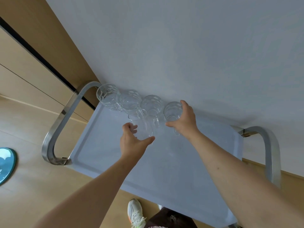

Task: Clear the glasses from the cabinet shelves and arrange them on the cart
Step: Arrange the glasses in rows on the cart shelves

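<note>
I am setting two glasses down on the cart (205, 170), on its pale blue top, to add to the row by the white wall (181, 46). My right hand (184, 119) is curled round a bumpy glass (172, 111) at the end of the row, thumb on the near side and fingers on the far side. My left hand (133, 142) holds a tall clear glass (141, 124) that leans away from me, a little in front of the row. Three glass mugs (130, 101) already stand along the back, just beside each other. To do this well, I think I should lower each glass straight and slow, stand the tall one upright, and keep it from knocking the mugs, because glass can chip. I should let go only when the bottom sits flat. The glass is see-through, so its edges are hard to make out, and I cannot tell if either glass touches the top yet. The mug handles blur together. The cabinet shelves are not in view, so I cannot tell how many glasses are left.
</note>
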Action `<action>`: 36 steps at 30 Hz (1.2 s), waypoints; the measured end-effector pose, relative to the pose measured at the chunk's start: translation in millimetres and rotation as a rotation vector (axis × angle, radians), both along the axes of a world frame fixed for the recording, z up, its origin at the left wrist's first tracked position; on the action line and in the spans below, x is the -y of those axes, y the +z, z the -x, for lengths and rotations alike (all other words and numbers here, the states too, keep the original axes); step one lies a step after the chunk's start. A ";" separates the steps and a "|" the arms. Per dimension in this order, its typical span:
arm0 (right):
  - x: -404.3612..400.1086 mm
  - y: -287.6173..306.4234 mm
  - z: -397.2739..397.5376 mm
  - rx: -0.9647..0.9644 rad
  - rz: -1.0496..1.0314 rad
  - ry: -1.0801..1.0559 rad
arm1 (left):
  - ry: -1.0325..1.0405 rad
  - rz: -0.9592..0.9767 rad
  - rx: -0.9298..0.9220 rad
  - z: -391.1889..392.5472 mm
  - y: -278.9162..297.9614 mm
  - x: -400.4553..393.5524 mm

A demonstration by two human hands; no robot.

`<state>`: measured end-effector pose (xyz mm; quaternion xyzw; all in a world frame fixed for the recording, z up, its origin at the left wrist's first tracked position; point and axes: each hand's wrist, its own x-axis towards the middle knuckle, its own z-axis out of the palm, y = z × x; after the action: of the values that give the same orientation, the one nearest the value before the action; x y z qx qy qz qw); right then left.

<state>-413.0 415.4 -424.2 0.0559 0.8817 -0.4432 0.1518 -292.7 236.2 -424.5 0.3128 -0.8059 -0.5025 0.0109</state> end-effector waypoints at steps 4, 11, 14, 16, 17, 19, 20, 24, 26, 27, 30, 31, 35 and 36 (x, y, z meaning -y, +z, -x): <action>3.2 2.7 -0.4 0.020 -0.025 0.041 | 0.013 -0.024 -0.001 0.4 0.5 3.1; 14.6 12.9 4.9 -0.126 -0.414 0.229 | 0.034 -0.034 -0.011 2.9 2.1 13.0; 37.4 17.5 16.6 -0.144 -0.486 0.344 | 0.048 -0.029 -0.004 3.2 1.7 17.0; 55.9 18.9 23.6 -0.153 -0.540 0.451 | 0.055 -0.027 0.003 3.2 1.7 19.8; 64.0 19.3 26.2 -0.158 -0.577 0.501 | 0.058 -0.024 0.007 3.3 1.4 21.5; 75.6 18.4 30.6 -0.170 -0.644 0.556 | 0.067 -0.020 0.012 3.2 0.7 25.0; 78.4 17.8 32.5 -0.177 -0.662 0.561 | 0.073 -0.017 0.013 3.2 0.4 26.8; 76.6 17.5 36.4 -0.179 -0.654 0.574 | 0.083 -0.004 0.017 4.7 -1.3 33.1; 73.2 18.1 35.8 -0.183 -0.645 0.580 | 0.082 -0.008 0.016 6.9 -1.2 33.7; 71.8 18.9 35.1 -0.175 -0.638 0.578 | 0.079 -0.008 0.016 8.0 -0.8 33.4; 68.0 21.9 32.3 -0.142 -0.597 0.549 | 0.061 -0.003 0.017 9.7 1.2 31.6; 66.8 22.9 30.9 -0.144 -0.590 0.535 | 0.055 0.000 0.017 9.5 2.4 31.3; 64.0 28.7 18.3 -0.173 -0.573 0.483 | 0.022 0.010 0.005 5.8 9.9 33.4; 64.3 30.9 12.9 -0.182 -0.570 0.467 | 0.016 0.012 0.001 3.0 12.2 35.3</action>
<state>-425.9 351.1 -393.3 -0.1462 0.9685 -0.1366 0.1480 -295.7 200.9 -412.3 0.3194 -0.8064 -0.4974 0.0163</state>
